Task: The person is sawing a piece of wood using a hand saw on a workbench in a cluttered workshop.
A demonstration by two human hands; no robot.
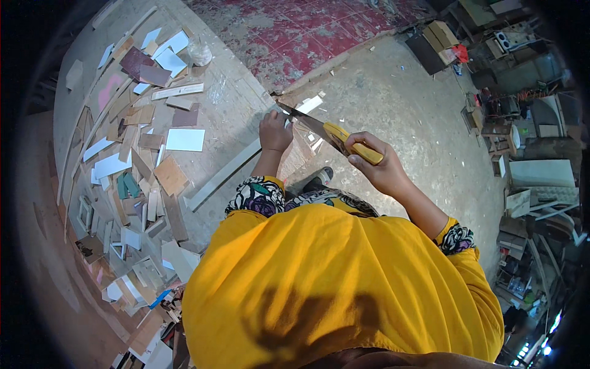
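My right hand (pixel 382 167) is wrapped round the yellow handle of a handsaw (pixel 335 131). Its blade slants up and left, so that the tip lies just beyond the fingers of my left hand (pixel 276 131). That hand is closed on the far end of a long pale wooden strip (pixel 222 174), close beside the blade. The strip lies slantwise on a worn wooden worktable (pixel 230 101), near its right edge. My fingers hide the strip's end, and whether the saw teeth touch the wood I cannot tell.
Many loose offcuts cover the table's left side, among them a white panel (pixel 185 139) and a brown board (pixel 171 176). A clear plastic container (pixel 200 53) stands at the back. Wood scraps (pixel 309 103) lie on the concrete floor. A cardboard box (pixel 440 35) and clutter line the right.
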